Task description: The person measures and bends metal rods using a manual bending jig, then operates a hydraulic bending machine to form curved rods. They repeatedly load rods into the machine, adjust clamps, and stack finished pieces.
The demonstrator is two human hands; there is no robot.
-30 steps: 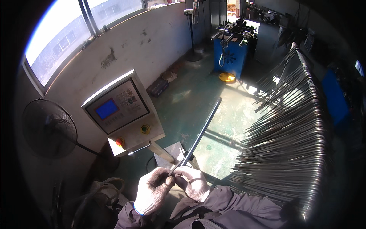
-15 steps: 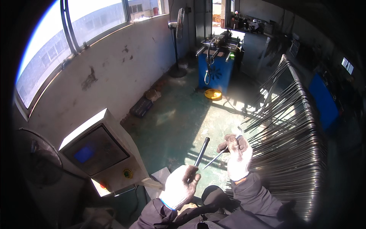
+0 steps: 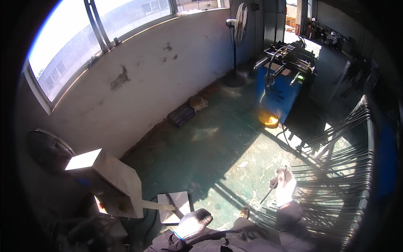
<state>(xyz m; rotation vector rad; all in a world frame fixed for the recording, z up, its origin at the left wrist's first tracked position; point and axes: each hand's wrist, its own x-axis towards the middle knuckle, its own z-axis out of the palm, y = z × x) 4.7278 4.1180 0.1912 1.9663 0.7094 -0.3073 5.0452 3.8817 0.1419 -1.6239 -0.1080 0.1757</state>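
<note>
We have a control box lower left, a machine upper right, rods lower right beside our right hand.

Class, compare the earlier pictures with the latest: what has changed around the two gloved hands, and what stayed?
The white-gloved right hand has moved rightward, away from the white-gloved left hand, taking a thin dark metal rod with it. The long dark metal tube no longer shows in the left hand. The blue metal machine and tall dark pedestal fan stayed put.

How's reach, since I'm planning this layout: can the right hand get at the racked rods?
Probably yes: the right hand appears beside the racked rods in this view, with nothing visible in between, though it holds a thin rod.
</note>
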